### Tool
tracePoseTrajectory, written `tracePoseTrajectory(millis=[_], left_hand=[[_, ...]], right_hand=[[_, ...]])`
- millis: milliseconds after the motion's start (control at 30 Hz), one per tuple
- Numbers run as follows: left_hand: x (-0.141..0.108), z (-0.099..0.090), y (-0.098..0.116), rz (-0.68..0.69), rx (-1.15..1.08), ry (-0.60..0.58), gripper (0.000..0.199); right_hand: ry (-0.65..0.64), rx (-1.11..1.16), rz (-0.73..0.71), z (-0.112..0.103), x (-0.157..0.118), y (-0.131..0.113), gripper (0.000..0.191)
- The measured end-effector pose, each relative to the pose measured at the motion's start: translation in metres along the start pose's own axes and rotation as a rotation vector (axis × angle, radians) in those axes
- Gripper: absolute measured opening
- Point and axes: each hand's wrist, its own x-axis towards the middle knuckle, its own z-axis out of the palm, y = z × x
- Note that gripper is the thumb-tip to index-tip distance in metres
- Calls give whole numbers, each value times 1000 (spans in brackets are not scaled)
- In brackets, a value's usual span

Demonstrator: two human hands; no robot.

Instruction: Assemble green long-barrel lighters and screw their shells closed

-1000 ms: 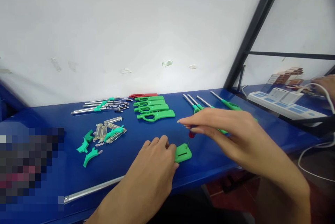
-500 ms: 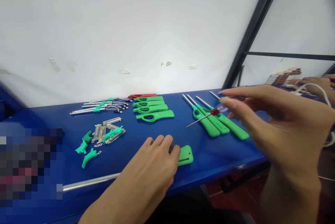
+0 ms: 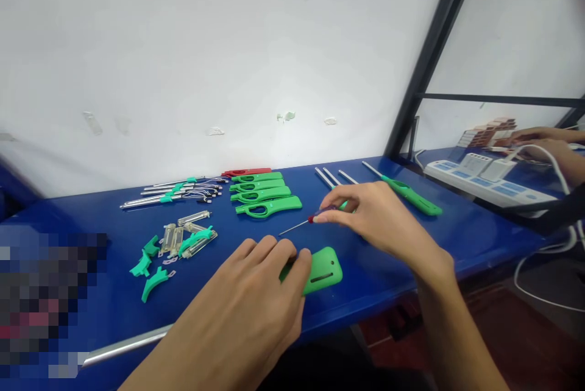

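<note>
Small clear cartridges (image 3: 172, 240), narrow and box-like, lie in a loose heap on the glossy blue counter (image 3: 237, 245); what they contain, if anything, is too small to tell. Curved teal plastic pieces (image 3: 155, 283) lie around and on the heap, some with little metal loops near them. Behind these are slim metal rods (image 3: 150, 198) with teal fittings and thin wires ending in dark tips. Four green shells (image 3: 278, 205), smooth plastic with looped openings, lie side by side next to them, with a red shell (image 3: 249, 172) at the back against the white wall. The left hand (image 3: 260, 284) is curled over a green casing (image 3: 325, 269), gripping it against the counter near the front edge; its rounded end, with a long dark slot and a small round hole, juts out past the fingers. The right hand (image 3: 372, 214) pinches the handle of a screwdriver (image 3: 311, 219), red at the collar, its thin steel shaft pointing left beyond the casing; whether the tip touches the counter cannot be told. Partly behind the right hand are metal tubes (image 3: 325, 178), and just beyond it is a green lighter-shaped piece (image 3: 414, 196). A white power strip (image 3: 491, 184) holds an adapter, near another person's hands (image 3: 548, 142).
</note>
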Motion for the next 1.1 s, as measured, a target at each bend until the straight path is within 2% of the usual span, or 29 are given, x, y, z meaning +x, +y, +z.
tracePoseTrajectory(millis=[100,200,267,333,400,433,500,567,633,733,867,933,1033,1100], left_hand=[[-2,-2,-1,9,24,68,21],[-7,-3,-4,35,33,119,26],[-9,-5,-7,61,33,141,32],[-10,-8,-10,81,19,174,34],[-10,-12,-12,86,25,233,32],[-9,-14,-13,84,35,262,31],[-7,-18,-14,68,54,295,32],[-5,-18,-15,58,44,311,33],[-4,-14,-18,39,35,339,35],[-4,-5,-30,-15,61,380,42],[-9,4,-52,-119,96,290,30],[-11,7,-58,-138,82,232,33],[-9,8,-57,-154,64,229,33],[-6,8,-53,-173,94,267,30]], right_hand=[[-169,-1,-12,9,2,4,17],[-250,42,-50,16,3,3,15],[-265,108,-79,15,2,-2,28],[-255,198,-104,11,-1,-7,51],[-264,374,-124,3,-7,-12,73],[-294,524,-133,-1,-12,-14,76],[-394,730,-150,-8,-19,-19,65],[-428,766,-144,-13,-25,-25,47],[-391,736,-126,-15,-28,-30,34],[-300,645,-102,-20,-29,-32,28],[-151,492,-87,-31,-30,-25,33],[-135,518,-66,-33,-30,-21,33],[-200,789,-58,-26,-26,-18,41],[-348,1095,-113,-15,-21,-17,48]])
